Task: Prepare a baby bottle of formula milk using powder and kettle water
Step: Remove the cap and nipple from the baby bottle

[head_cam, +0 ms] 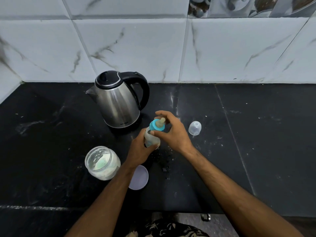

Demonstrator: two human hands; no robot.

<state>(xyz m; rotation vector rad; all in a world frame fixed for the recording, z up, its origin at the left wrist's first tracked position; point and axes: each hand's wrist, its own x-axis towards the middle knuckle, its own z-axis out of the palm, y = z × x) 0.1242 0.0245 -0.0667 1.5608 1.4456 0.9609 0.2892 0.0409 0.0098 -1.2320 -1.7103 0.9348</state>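
We hold the baby bottle (151, 138) tilted above the tabletop (239, 134), left hand (140, 151) wrapped round its body to steady it while our right hand (172, 132) pinches the blue collar (156, 126), likely twisting it.

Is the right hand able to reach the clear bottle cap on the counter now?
Probably yes, once freed. The clear cap stands alone on the counter, just right of the right hand, nothing between them. But that hand now grips the teal ring of the bottle.
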